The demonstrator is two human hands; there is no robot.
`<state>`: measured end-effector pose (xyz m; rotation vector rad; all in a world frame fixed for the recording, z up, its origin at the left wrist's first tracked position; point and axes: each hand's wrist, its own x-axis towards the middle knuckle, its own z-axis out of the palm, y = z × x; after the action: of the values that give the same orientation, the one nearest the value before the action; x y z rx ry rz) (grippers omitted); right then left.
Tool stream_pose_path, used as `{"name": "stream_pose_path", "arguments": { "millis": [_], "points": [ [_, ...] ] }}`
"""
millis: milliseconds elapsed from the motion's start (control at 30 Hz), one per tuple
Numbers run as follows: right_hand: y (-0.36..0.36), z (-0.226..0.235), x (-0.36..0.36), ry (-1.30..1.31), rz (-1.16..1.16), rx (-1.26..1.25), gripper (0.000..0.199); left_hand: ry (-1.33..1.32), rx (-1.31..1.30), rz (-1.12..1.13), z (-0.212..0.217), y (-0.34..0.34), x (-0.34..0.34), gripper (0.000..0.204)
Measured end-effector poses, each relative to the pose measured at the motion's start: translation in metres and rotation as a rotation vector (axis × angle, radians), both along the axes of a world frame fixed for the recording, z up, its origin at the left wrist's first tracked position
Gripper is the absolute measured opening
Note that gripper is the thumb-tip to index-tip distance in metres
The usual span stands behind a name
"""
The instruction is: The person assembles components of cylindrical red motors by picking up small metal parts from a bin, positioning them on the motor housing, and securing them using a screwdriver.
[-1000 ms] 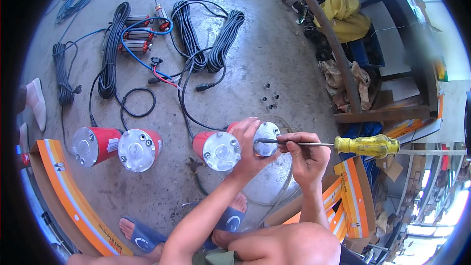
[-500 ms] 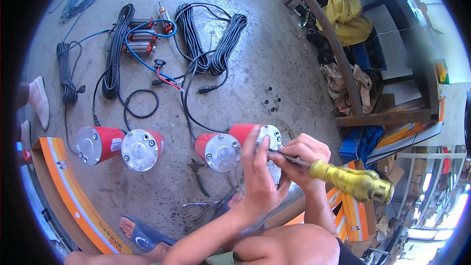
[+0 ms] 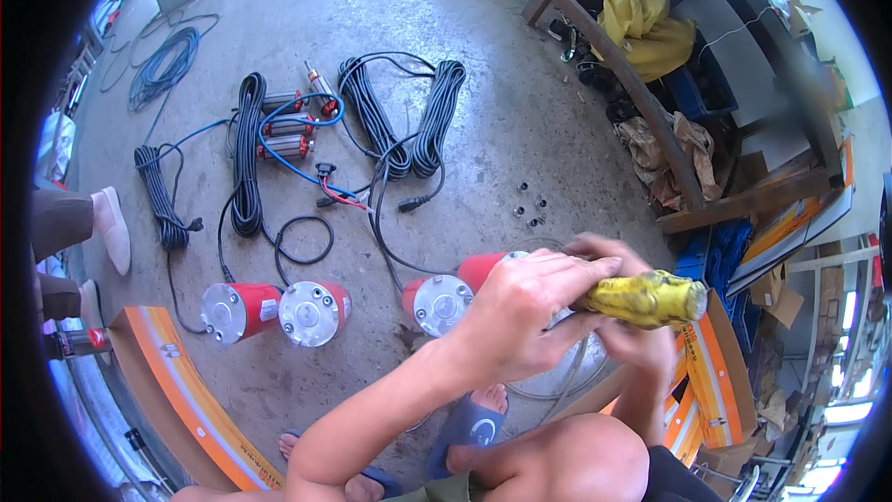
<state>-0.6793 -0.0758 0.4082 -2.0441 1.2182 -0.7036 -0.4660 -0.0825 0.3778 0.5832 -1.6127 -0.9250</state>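
Fingers [image 3: 548, 284] of the left hand [image 3: 520, 316] curl closed over the near end of a yellow screwdriver [image 3: 646, 299], and the right hand [image 3: 641, 339] grips the same handle from below, its fingers wrapped around it. The screwdriver lies nearly level, its worn, smudged yellow handle pointing toward 3 o'clock; the shaft is hidden behind the left hand. Under the hands, a red motor [image 3: 483, 270] with a silver end cap is mostly covered. At 9 o'clock of it stands another red motor with a round silver cap [image 3: 437, 305], then two more [image 3: 314, 312] [image 3: 232, 310] farther toward 9 o'clock, all on the concrete floor [image 3: 483, 93]. Black cable coils [image 3: 409, 121] lie at 12 o'clock, small nuts [image 3: 530, 209] between. A long orange-and-white box [image 3: 186, 390] lies at 8 o'clock; flat orange cartons [image 3: 711, 372] sit at 3 o'clock.
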Motion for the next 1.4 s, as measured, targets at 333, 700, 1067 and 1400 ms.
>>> {"name": "stream_pose_path", "arguments": {
  "millis": [333,700,1067,1400],
  "points": [
    [-0.01,0.081,0.027,0.115,0.042,-0.701,0.064,0.154,0.145,-0.115,0.031,0.001,0.013,0.094],
    [0.003,0.114,0.029,0.27,0.204,-0.306,0.078,0.097,0.07,0.136,0.033,0.013,-0.042,0.066],
    [0.0,0.147,0.051,0.833,0.108,-0.671,0.047,0.239,-0.033,0.664,0.028,0.021,-0.09,0.057],
    [-0.003,0.154,0.039,0.827,0.053,-0.405,0.03,0.203,0.163,0.518,0.025,0.016,-0.078,0.046]
  ]
}}
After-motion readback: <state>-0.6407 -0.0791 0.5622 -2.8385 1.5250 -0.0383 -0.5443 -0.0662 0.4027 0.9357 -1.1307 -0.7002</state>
